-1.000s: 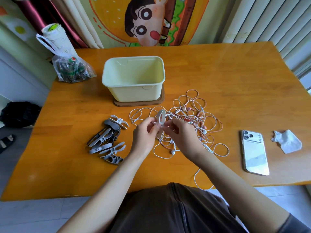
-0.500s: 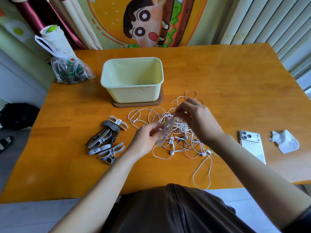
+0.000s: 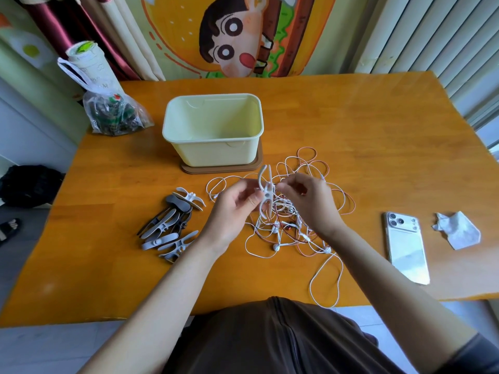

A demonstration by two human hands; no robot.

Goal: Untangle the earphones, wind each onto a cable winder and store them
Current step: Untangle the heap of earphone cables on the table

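Tangled white and pink earphone cords [image 3: 286,225]: 5 o'clock of pale yellow plastic tub [image 3: 213,130].
Left hand [image 3: 232,209]: grips white plastic cable winder [image 3: 266,194], upright now, tilted before.
Right hand [image 3: 307,201]: pinches a cord, drawn nearer the winder.

An orange wooden table [image 3: 351,117] holds a white smartphone [image 3: 406,247] lying face down at the right, a crumpled white tissue [image 3: 457,229] just beside it, and a clear plastic bag [image 3: 114,114] at the far left corner, before a cartoon-print curtain [image 3: 232,36], with a black bag [image 3: 29,184] and a sandal [image 3: 9,229] on the floor to the left.
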